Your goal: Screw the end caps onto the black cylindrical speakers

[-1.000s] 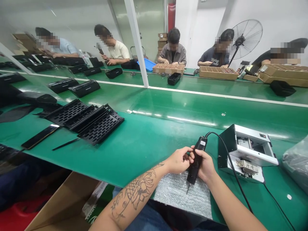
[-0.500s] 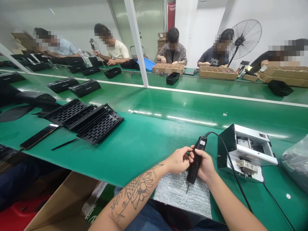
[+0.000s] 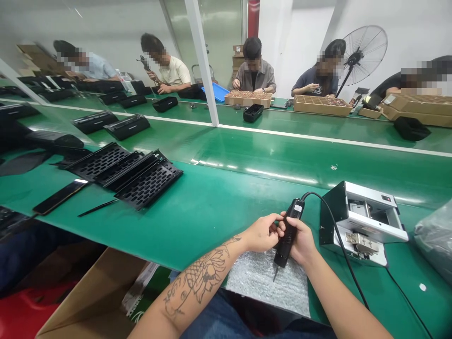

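Right hand (image 3: 302, 242) is wrapped around a black electric screwdriver (image 3: 287, 238), so that grip's closed on the tool. It's at the near edge of the green bench (image 3: 212, 207), right of centre, tilted with the bit pointing down and toward the near side, over a silvery padded mat (image 3: 256, 280). Can't tell whether the bit touches the mat.

Left hand (image 3: 263, 233) is up against the driver's left side, fingers curled in by the right hand's fingertips. Honestly can't tell if it's gripping the tool or just resting there.

A black cord (image 3: 337, 234) loops off the driver's top and runs down the right side, in front of a white-and-black machine (image 3: 363, 226). There's a clear plastic bag (image 3: 436, 240) further right.

Over on the left: black perforated panels (image 3: 150, 183) overlapping each other, with a phone (image 3: 58, 197) and a thin black stick (image 3: 97, 208) just on their near side. Far side has a row of co-workers (image 3: 254, 77) bent over their stuff.
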A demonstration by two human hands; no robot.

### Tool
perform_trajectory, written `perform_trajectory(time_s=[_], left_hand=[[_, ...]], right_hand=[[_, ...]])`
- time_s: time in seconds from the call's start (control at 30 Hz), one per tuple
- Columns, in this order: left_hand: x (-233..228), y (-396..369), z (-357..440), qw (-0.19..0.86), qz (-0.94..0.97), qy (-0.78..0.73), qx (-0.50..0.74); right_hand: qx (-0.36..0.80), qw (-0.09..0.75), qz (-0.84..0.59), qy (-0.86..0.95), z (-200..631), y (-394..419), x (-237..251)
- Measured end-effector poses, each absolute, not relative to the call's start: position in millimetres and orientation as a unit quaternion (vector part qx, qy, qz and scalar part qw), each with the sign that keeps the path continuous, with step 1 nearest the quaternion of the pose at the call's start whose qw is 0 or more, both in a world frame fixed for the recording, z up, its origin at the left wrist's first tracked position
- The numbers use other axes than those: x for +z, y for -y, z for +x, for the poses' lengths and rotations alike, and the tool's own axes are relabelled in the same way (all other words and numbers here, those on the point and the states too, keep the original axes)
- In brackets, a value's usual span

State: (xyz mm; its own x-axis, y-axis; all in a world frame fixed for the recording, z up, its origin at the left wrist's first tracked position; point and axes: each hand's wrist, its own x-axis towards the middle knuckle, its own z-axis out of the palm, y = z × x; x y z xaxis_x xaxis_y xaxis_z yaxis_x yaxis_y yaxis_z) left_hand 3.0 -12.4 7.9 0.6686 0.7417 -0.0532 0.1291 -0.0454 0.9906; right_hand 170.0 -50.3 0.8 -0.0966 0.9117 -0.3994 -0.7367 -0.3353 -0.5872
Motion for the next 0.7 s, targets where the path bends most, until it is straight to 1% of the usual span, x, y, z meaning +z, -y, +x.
perform_trajectory(time_s=[0.7], left_hand=[[7.5,11.5,2.7,0.615,0.679,-0.317,0.246]], right_hand=[[0.728,0.562,-0.377,0.111,169.0,51.0,5.4]])
